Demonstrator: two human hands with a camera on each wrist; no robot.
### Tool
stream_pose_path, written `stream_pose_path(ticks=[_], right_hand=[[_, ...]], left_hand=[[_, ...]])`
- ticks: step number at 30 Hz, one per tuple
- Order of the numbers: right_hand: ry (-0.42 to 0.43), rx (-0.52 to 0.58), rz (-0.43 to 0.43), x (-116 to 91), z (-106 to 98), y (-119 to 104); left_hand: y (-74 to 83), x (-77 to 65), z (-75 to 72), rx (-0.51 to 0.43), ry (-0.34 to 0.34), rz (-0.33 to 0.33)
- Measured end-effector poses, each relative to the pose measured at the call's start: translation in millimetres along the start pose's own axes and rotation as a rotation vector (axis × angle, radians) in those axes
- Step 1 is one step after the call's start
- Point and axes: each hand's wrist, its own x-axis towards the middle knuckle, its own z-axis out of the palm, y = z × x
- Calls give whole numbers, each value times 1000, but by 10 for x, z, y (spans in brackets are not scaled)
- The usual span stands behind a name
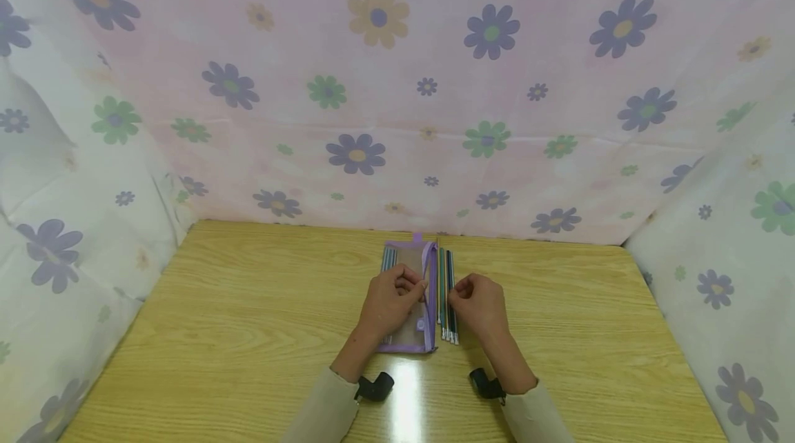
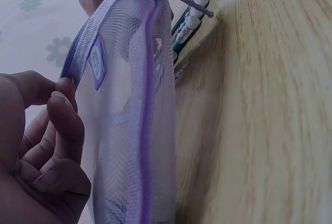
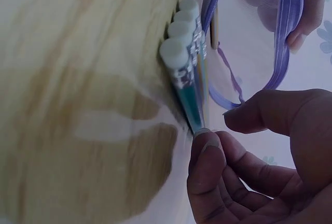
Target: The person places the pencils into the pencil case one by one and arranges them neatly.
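Note:
A see-through mesh pencil pouch [image 1: 408, 348] with lilac edging lies on the table, its zipper parted. My left hand [image 1: 386, 303] is over it, pinching the zipper edge [image 2: 85, 53] between thumb and index finger and lifting that side up. Just right of the pouch, several pencils [image 1: 444, 270] lie in a row, white erasers [image 3: 175, 53] towards me. My right hand [image 1: 484, 305] is at the row's right side. Its index fingertip is right at a teal pencil [image 3: 189, 105], while the thumb stands apart from it.
Several thin blue-grey sticks [image 1: 389, 258] show through the mesh at the pouch's left side. The wooden table [image 1: 248, 319] ends at a flowered cloth [image 1: 428, 119], which hangs at the back and both sides. Black wrist cameras [image 1: 375, 386] sit by both cuffs.

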Motion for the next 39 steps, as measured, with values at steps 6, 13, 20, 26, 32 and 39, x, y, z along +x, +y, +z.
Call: stream_pose_path(ticks=[6, 13, 20, 26, 32, 39], right_hand=[[-3, -15, 10, 6, -1, 32], [-22, -25, 32, 6, -16, 32], [-29, -39, 45, -1, -32, 30], [-29, -62, 46, -14, -33, 40], [-18, -112, 55, -20, -42, 39], [-7, -160, 59, -25, -36, 31]], left_hand=[[9, -2, -5, 3, -4, -7], [1, 0, -8, -4, -3, 6], [3, -6, -3, -4, 0, -2], [-15, -1, 2, -4, 2, -4], [-15, -1, 0, -9, 3, -1], [-6, 0, -10, -1, 7, 6]])
